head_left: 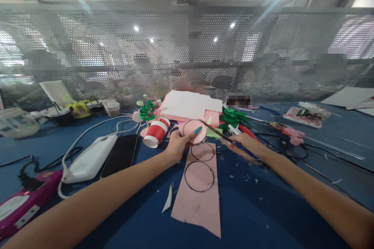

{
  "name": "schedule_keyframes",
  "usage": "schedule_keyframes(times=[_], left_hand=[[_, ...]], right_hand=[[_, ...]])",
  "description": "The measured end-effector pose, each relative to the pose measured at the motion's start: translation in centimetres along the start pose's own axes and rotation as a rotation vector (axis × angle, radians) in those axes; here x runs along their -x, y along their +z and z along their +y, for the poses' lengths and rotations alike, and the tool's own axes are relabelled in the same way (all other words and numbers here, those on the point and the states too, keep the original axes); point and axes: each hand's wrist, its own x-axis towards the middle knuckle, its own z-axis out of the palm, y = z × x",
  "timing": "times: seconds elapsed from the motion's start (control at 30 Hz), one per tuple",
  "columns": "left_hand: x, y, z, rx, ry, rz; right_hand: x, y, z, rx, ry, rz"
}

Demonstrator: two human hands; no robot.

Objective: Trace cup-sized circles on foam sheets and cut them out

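My left hand (177, 146) pinches a round piece of pink paper (191, 129) with a dark outline, the thumb lying across its face. In my right hand (244, 144) is a pair of scissors (215, 128) with long dark blades; their tips reach the edge of the pink circle. The fingers around the handles are partly hidden and blurred. Just below both hands, a pink paper strip (196, 210) lies flat on the blue table (245, 218), with two circles drawn on it in dark line.
Left of my hands lie a red and white paper cup (157, 132), a black phone (120, 155), a white power bank (90, 158) and a purple power strip (32, 202). Behind are white sheets (189, 103) and green paper scraps (233, 116). A pink glue gun (293, 135) rests at right.
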Motion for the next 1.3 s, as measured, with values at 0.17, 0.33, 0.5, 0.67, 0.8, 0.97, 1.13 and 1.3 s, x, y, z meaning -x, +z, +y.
schedule_keyframes(times=[0.17, 0.33, 0.5, 0.67, 0.8, 0.97, 1.13, 1.3], left_hand=[[-0.1, -0.2, -0.4, -0.053, 0.015, 0.015], [-0.1, -0.3, -0.3, -0.03, -0.006, -0.006], [0.0, -0.2, -0.2, 0.014, -0.01, -0.042], [0.1, -0.1, -0.2, 0.022, -0.016, -0.043], [0.2, -0.1, -0.1, 0.01, -0.022, -0.053], [0.1, -0.1, -0.2, 0.008, -0.023, -0.064], [0.2, -0.2, -0.2, 0.014, -0.02, -0.071], [0.2, 0.0, -0.1, 0.025, -0.014, -0.08]], right_hand=[[0.3, 0.0, -0.6, 0.005, 0.017, 0.026], [0.5, -0.4, -1.4, 0.033, 0.023, 0.015], [0.5, -1.0, -2.1, 0.038, 0.039, -0.032], [0.6, -1.1, -2.5, 0.034, 0.036, -0.025], [0.6, -0.9, -2.3, 0.008, 0.019, -0.001], [0.5, -0.1, -1.3, -0.037, 0.051, 0.006], [0.4, 0.1, -0.7, -0.028, 0.035, 0.015], [0.2, -0.3, -0.5, 0.012, 0.006, -0.016]])
